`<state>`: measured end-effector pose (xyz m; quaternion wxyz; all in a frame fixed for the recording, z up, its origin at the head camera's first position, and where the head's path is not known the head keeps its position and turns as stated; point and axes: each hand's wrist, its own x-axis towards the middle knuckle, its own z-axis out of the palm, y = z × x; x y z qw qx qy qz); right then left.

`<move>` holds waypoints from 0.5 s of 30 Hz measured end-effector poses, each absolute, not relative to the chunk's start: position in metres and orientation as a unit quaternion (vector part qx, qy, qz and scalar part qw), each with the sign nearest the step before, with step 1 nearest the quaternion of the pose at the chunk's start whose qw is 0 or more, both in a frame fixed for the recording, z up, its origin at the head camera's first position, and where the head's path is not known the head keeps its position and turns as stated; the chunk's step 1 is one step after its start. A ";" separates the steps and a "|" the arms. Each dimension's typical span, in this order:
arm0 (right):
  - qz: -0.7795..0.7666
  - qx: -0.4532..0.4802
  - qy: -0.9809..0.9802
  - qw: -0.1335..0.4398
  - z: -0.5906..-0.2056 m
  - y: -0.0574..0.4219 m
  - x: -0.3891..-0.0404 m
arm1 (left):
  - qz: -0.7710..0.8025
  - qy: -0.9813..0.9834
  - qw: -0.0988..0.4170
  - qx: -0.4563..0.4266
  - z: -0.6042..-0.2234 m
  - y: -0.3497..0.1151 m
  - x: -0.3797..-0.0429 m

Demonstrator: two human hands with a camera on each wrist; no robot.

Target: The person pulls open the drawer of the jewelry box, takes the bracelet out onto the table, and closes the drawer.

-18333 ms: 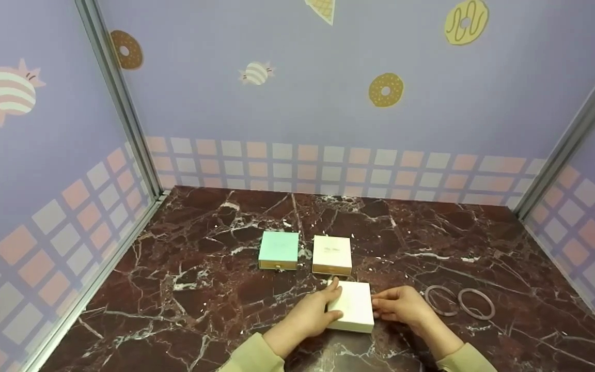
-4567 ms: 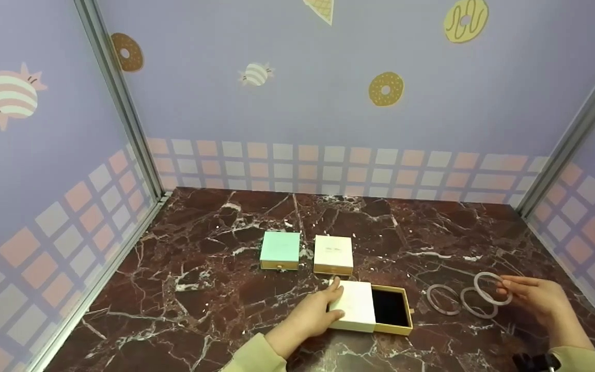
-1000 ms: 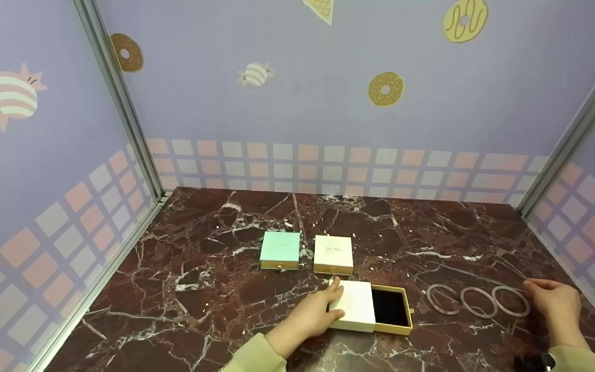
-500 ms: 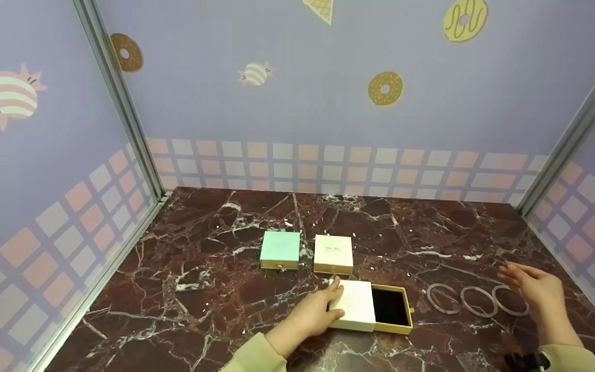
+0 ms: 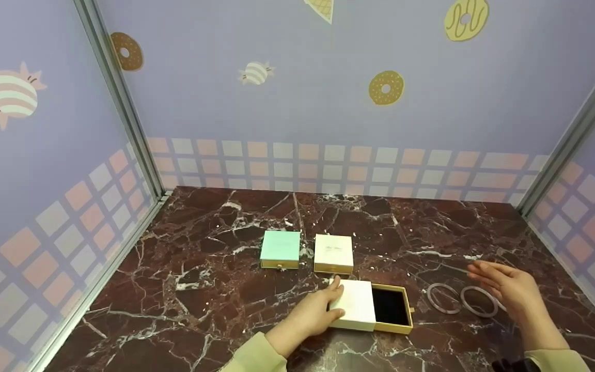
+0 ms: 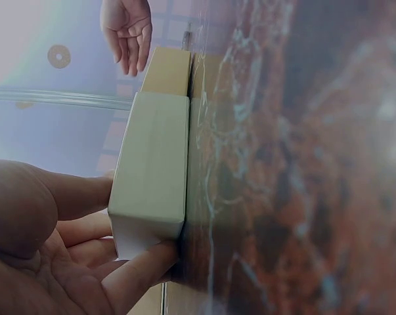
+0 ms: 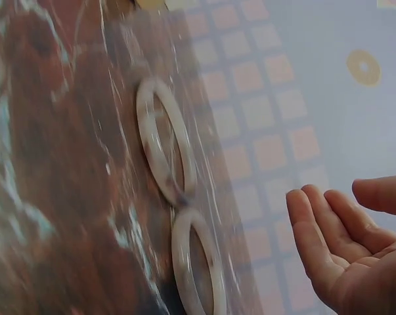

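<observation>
My left hand [image 5: 310,315] grips a white drawer-style box [image 5: 357,305] by its left end, thumb and fingers curled around it. Out of the box's right side sticks a gold drawer [image 5: 394,329] with a black lining and nothing in it. My right hand [image 5: 509,287] hovers above the bangles with fingers extended and holds nothing. Below it, a pale bangle [image 5: 429,299] and a second bangle [image 5: 463,300] lie flat in a row; a third is mostly hidden behind the hand. The right wrist view shows two, a bangle [image 7: 145,125] and another bangle [image 7: 182,252].
Behind the white box stand a mint-green box [image 5: 280,247] and a cream box [image 5: 333,251], both closed. The dark red marble table [image 5: 199,320] is bounded by purple printed walls [image 5: 308,103] at back and sides.
The drawer was pulled out of the box. A bangle that the right hand held was laid at the row's right end. That hand has since risen and moved left; the left hand stays.
</observation>
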<state>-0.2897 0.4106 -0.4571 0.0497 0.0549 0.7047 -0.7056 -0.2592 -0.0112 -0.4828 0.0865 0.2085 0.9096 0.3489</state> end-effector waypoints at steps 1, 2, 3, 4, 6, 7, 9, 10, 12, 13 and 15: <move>-0.702 0.050 0.709 0.052 -0.457 0.407 -0.289 | 0.349 0.909 0.088 0.209 -0.483 -0.011 -0.259; -0.701 0.047 0.709 0.054 -0.457 0.404 -0.289 | 0.350 0.909 0.090 0.209 -0.482 -0.011 -0.259; -0.700 0.044 0.711 0.057 -0.456 0.401 -0.289 | 0.351 0.908 0.091 0.209 -0.482 -0.011 -0.260; -0.698 0.043 0.712 0.059 -0.456 0.397 -0.288 | 0.351 0.908 0.092 0.209 -0.482 -0.011 -0.260; -0.693 0.038 0.717 0.068 -0.456 0.392 -0.288 | 0.350 0.908 0.093 0.208 -0.482 -0.012 -0.260; -0.691 0.038 0.718 0.074 -0.457 0.389 -0.288 | 0.349 0.909 0.093 0.209 -0.482 -0.012 -0.260; -0.685 0.030 0.723 0.083 -0.457 0.383 -0.287 | 0.347 0.910 0.092 0.209 -0.482 -0.012 -0.260; -0.682 0.025 0.726 0.088 -0.458 0.381 -0.286 | 0.346 0.910 0.091 0.210 -0.482 -0.012 -0.259; -0.678 0.015 0.728 0.097 -0.459 0.376 -0.285 | 0.348 0.909 0.090 0.210 -0.481 -0.012 -0.259; -0.679 0.012 0.727 0.100 -0.459 0.373 -0.284 | 0.348 0.909 0.090 0.210 -0.481 -0.012 -0.259; -0.675 0.002 0.730 0.107 -0.461 0.368 -0.284 | 0.347 0.910 0.088 0.210 -0.481 -0.012 -0.259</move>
